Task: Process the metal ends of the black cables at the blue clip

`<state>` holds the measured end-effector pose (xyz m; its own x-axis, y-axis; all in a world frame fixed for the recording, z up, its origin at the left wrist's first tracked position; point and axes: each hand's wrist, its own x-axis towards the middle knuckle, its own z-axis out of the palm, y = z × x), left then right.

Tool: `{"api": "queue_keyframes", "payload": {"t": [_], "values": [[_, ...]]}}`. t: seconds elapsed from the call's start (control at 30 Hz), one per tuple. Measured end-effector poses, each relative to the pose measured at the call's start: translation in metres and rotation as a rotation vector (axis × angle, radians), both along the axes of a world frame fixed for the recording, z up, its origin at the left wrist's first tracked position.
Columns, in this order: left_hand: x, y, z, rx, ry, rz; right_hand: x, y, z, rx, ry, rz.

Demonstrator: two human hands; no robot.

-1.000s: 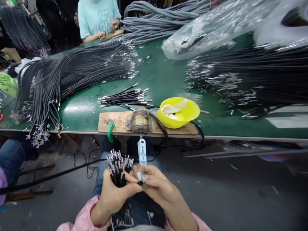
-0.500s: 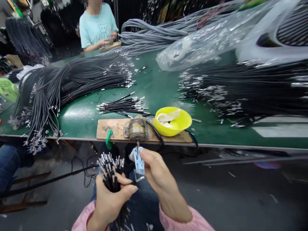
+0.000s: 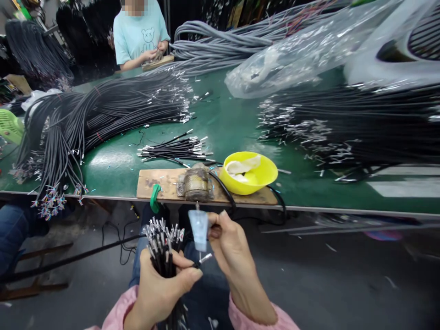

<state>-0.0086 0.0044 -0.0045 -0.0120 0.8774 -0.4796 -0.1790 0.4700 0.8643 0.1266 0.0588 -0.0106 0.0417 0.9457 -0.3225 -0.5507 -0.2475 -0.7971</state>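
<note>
My left hand [image 3: 161, 284] is wrapped round an upright bundle of black cables [image 3: 163, 247] with silvery stripped ends. One cable end [image 3: 205, 259] pokes out sideways between its thumb and forefinger. A light blue clip [image 3: 198, 229], blurred, hangs from the shaft of a small motor [image 3: 196, 184] at the table edge. Just right of the clip is my right hand [image 3: 228, 250], fingers curled together and apart from it; whatever they may hold is hidden. The protruding cable end lies close under the clip's wire tip.
The motor sits on a wooden board [image 3: 168, 176] with a green clamp [image 3: 155, 197] and a yellow bowl [image 3: 249, 183]. Short black cables [image 3: 175, 150] lie behind. Long cable bundles [image 3: 113, 107] cover the left, more cables [image 3: 343, 123] the right. A person [image 3: 140, 39] sits across the table.
My right hand has let go of the clip and moved slightly right. The clip has turned and is now blurred. A single cable end now sticks out from my left hand's thumb and forefinger.
</note>
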Motion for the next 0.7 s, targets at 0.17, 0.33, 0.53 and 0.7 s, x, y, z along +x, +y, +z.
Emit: {"api": "queue_keyframes", "payload": {"t": [0.17,0.33,0.53,0.7], "values": [[0.011,-0.019,0.008,0.099,0.121,0.095,0.011,-0.024,-0.016,0.110,-0.288,-0.092],[0.013,-0.026,0.011,0.095,0.168,0.029,0.009,-0.050,-0.005,0.456,-0.685,-0.211],[0.018,-0.025,0.012,0.137,0.226,-0.034,0.000,-0.050,0.008,0.737,-0.781,0.013],[0.025,-0.028,0.006,0.121,0.265,0.275,-0.006,-0.051,0.005,0.709,-0.746,-0.137]]}}
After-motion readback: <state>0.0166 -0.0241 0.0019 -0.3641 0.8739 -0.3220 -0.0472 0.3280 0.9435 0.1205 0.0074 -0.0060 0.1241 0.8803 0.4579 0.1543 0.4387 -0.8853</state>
